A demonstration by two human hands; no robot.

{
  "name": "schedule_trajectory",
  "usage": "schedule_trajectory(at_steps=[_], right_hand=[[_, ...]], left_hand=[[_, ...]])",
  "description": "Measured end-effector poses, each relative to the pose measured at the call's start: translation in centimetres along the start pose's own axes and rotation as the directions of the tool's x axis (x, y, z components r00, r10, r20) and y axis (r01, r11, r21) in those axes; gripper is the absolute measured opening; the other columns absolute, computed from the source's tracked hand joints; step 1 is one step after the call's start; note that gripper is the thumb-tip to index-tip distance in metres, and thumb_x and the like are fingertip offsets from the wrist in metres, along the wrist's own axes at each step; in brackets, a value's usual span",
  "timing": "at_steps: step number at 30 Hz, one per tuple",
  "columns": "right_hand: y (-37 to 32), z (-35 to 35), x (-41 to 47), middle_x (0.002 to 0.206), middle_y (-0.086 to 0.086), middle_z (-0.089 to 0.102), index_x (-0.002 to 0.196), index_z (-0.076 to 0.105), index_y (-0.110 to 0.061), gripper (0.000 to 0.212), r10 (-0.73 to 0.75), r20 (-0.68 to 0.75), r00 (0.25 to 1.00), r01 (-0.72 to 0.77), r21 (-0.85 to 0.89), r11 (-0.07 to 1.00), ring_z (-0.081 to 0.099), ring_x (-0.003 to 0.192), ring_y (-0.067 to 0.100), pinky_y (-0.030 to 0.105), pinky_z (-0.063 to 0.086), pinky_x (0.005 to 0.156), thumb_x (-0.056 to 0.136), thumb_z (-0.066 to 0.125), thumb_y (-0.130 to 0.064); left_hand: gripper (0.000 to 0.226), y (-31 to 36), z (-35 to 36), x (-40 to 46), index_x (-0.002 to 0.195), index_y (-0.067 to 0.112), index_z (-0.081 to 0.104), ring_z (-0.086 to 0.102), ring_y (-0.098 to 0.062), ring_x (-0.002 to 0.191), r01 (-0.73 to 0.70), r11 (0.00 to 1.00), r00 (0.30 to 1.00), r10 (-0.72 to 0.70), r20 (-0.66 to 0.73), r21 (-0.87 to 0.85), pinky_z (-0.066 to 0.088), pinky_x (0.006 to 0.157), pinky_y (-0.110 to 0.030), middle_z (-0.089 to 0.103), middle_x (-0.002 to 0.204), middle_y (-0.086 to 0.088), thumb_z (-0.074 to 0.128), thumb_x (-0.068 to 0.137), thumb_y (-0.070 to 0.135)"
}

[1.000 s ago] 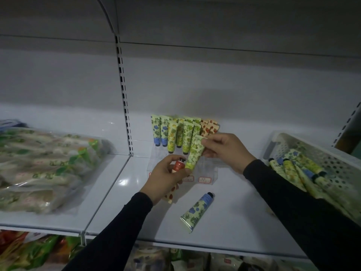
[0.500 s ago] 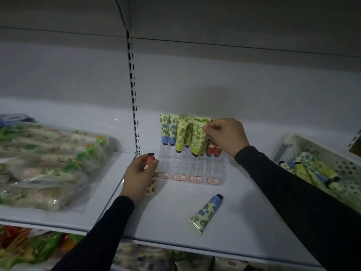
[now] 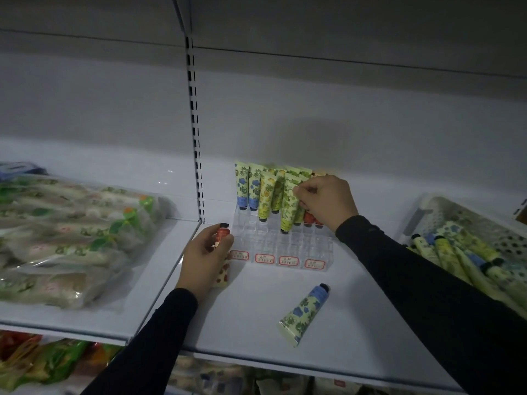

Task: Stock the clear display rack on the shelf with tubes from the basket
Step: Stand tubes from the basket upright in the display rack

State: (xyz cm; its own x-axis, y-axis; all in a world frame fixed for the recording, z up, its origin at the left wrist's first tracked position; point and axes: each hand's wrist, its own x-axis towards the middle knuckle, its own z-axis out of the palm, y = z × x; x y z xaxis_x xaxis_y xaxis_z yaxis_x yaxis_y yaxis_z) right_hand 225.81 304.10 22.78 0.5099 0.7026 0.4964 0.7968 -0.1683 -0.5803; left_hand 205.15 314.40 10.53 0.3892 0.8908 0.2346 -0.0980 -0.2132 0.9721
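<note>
One tube (image 3: pixel 289 206) between right fingers (image 3: pixel 302 195)

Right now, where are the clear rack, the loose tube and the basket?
clear rack (image 3: pixel 291 246), head view, empty front slots.
loose tube (image 3: pixel 303 313), head view, its flowered body.
basket (image 3: pixel 467 220), head view, perforated wall.

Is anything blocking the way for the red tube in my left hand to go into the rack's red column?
Partly. Your right hand sits over the red column of the clear rack, pinching a green tube. The left hand holds the red tube left of the rack; the front slots look free.
</note>
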Motion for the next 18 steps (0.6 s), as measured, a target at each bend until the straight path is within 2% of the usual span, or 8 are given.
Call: schedule_trajectory(at_steps=[1,4,5,9,14,18], right_hand=[[-0.09,0.03,0.05,0.062,0.003,0.067,0.068,0.072,-0.007,0.029,-0.007,0.002,1.0,0.007,-0.015,1.0,0.059,0.057,0.016,0.027,0.054,0.069,0.091,0.064,-0.024],[-0.28,0.06,0.18,0.062,0.004,0.067,0.07,0.073,-0.006,0.029,-0.001,0.011,1.0,0.001,-0.017,1.0,0.058,0.053,0.017,0.017,0.048,0.053,0.091,0.065,-0.025],[-0.28,0.09,0.17,0.062,0.003,0.067,0.071,0.074,-0.007,0.029,0.002,0.014,1.0,-0.002,-0.012,1.0,0.057,0.052,0.015,0.017,0.049,0.052,0.091,0.065,-0.026],[0.0,0.23,0.22,0.064,0.01,0.07,0.072,0.073,-0.003,0.033,0.01,0.013,1.0,-0.01,0.017,1.0,0.066,0.064,0.026,0.035,0.057,0.071,0.092,0.063,-0.027],[-0.25,0.52,0.27,0.067,0.015,0.069,0.072,0.071,0.0,0.035,0.006,0.016,1.0,-0.007,0.008,1.0,0.066,0.066,0.03,0.037,0.057,0.07,0.093,0.062,-0.027],[-0.1,0.79,0.38,0.07,0.022,0.068,0.075,0.07,0.005,0.036,0.016,0.018,1.0,-0.017,0.019,1.0,0.065,0.067,0.036,0.042,0.057,0.07,0.092,0.062,-0.026]], left_hand=[[0.026,-0.02,0.0,0.0,0.119,0.019,0.067,0.07,-0.004,0.086,0.004,1.0,1.0,-0.004,-0.001,0.001,0.053,0.07,-0.015,0.072,0.105,0.001,0.066,0.093,0.023],[0.024,0.05,0.06,-0.05,0.116,0.02,0.068,0.07,-0.004,0.085,0.002,1.0,1.0,-0.002,-0.001,-0.003,0.053,0.072,-0.018,0.073,0.104,0.001,0.066,0.093,0.022],[0.023,0.06,0.07,-0.07,0.115,0.02,0.068,0.07,-0.004,0.085,0.001,1.0,1.0,-0.001,0.0,-0.005,0.053,0.073,-0.019,0.073,0.103,0.001,0.066,0.093,0.021],[0.019,0.25,0.13,-0.16,0.112,0.021,0.069,0.067,0.004,0.08,-0.006,1.0,1.0,0.006,-0.002,-0.005,0.049,0.068,-0.01,0.072,0.101,0.003,0.066,0.093,0.018],[0.017,0.36,0.26,-0.21,0.109,0.02,0.069,0.067,0.004,0.076,-0.008,1.0,1.0,0.008,0.001,-0.027,0.049,0.065,-0.009,0.072,0.097,0.004,0.065,0.093,0.015],[0.017,0.24,0.22,-0.09,0.108,0.024,0.069,0.068,0.001,0.08,0.009,0.999,1.0,-0.009,0.001,-0.042,0.05,0.07,-0.015,0.073,0.098,0.005,0.066,0.093,0.017]])
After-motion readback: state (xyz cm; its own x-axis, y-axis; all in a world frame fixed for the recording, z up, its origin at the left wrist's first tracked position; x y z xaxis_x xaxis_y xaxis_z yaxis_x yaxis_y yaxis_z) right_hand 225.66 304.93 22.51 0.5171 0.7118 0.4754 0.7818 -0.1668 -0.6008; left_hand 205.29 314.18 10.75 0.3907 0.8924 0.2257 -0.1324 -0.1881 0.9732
